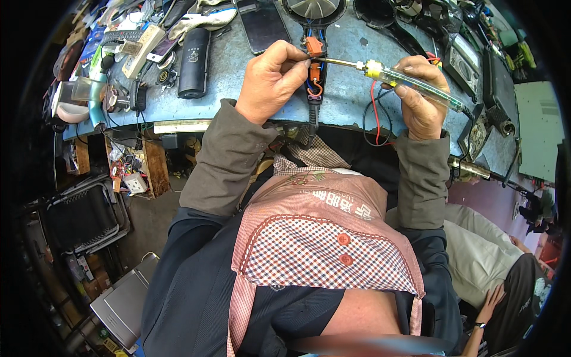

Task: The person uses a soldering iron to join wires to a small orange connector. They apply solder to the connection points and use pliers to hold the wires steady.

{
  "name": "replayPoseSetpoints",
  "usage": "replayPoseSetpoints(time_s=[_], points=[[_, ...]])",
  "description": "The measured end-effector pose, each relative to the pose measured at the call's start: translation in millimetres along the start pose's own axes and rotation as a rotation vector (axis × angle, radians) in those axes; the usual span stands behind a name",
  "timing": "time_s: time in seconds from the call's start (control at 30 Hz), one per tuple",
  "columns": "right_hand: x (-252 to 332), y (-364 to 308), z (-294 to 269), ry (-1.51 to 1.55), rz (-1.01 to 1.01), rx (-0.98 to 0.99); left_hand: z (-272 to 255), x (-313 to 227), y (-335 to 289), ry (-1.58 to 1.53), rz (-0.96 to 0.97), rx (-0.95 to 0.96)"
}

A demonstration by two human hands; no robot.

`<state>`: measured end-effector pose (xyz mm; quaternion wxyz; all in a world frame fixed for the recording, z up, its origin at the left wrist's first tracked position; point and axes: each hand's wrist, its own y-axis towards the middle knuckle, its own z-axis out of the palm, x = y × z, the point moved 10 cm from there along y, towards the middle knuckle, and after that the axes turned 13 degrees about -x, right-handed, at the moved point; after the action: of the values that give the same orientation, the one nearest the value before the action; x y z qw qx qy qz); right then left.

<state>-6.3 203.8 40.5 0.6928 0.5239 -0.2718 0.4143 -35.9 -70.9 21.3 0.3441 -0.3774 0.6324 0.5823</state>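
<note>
An opened hair dryer (pixel 307 25) lies on the blue bench with its handle toward me. Two orange switches (pixel 313 46), blue wires and a pinkish-orange wire (pixel 316 89) show inside the handle, and a black cord (pixel 313 114) leaves its end. My left hand (pixel 266 82) is closed in a pinch at the handle's left edge, beside the switches; whatever lies between thumb and forefinger is hidden. My right hand (pixel 423 100) grips a soldering iron (pixel 411 83) by its clear handle with a yellow collar. The iron's tip reaches between the switches, close to my left fingertips.
A black cylinder (pixel 194 62) and a phone (pixel 262 25) lie left of the dryer. Red and black leads (pixel 377 113) loop over the bench's front edge. A multimeter (pixel 463 60) stands at right. Clutter crowds the far left. Another person's hand (pixel 491 302) shows at lower right.
</note>
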Motion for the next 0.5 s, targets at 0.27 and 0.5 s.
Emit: replayPoseSetpoints(time_s=[0.27,0.5], points=[[1.7,-0.2,2.3,0.015,0.022,-0.008,-0.1,-0.7,0.4,0.011,0.014,0.003],[0.9,-0.7,3.1,0.035,0.025,0.003,-0.6,-0.8,0.1,0.019,0.018,-0.001]])
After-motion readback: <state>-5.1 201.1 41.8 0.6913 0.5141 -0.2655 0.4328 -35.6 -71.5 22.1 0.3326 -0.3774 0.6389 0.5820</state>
